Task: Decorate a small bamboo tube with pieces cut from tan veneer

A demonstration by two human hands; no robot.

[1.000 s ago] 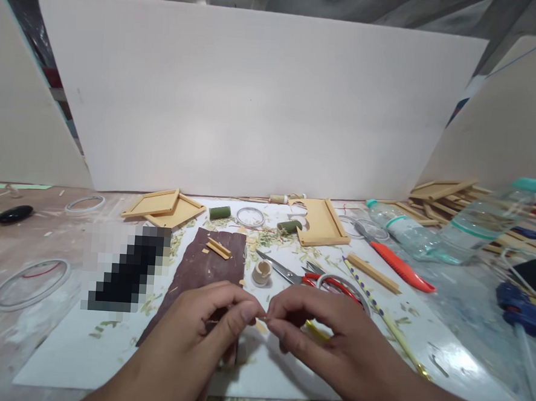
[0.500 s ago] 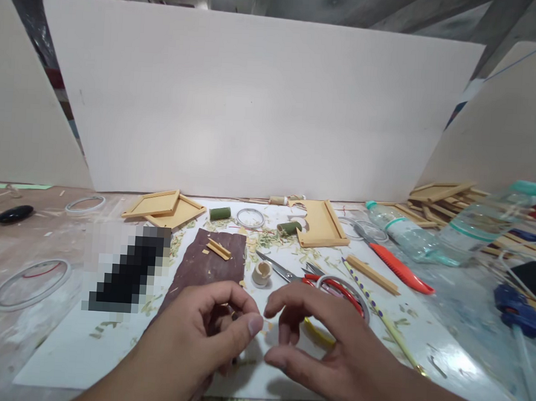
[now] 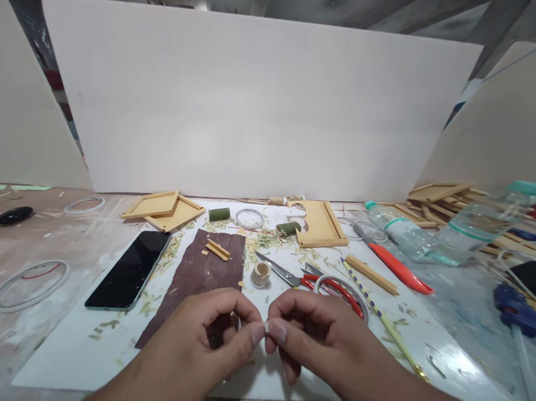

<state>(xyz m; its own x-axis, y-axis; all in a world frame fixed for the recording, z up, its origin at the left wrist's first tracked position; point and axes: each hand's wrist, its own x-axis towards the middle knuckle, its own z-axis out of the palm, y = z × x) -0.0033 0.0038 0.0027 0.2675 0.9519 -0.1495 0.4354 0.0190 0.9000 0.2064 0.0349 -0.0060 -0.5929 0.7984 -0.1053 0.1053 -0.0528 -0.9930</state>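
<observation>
My left hand (image 3: 209,333) and my right hand (image 3: 320,340) meet fingertip to fingertip above the white sheet. Each is closed in a pinch of thumb and forefinger. A tiny pale bit seems to show between the thumbs, but it is too small to name. Just beyond the hands stands a short, pale hollow cylinder (image 3: 261,274). Partly behind my left hand lies a dark brown sheet (image 3: 209,263) like sandpaper, carrying a small grooved wooden strip (image 3: 218,250). Red-handled scissors (image 3: 286,275) and a whitish ring (image 3: 364,312) lie beyond my right hand.
A phone (image 3: 130,271) lies left on the white sheet (image 3: 68,351). Wooden trays (image 3: 152,204), green cylinders (image 3: 219,214) and a cut wooden panel (image 3: 323,225) stand farther back. Rightward are a wooden strip (image 3: 372,275), a red-handled knife (image 3: 400,268), plastic bottles (image 3: 402,230) and a blue glue gun (image 3: 516,306).
My right hand has moved left and closed its thumb and forefinger, so its fingertips now meet those of my left hand. My left hand has hardly moved.
</observation>
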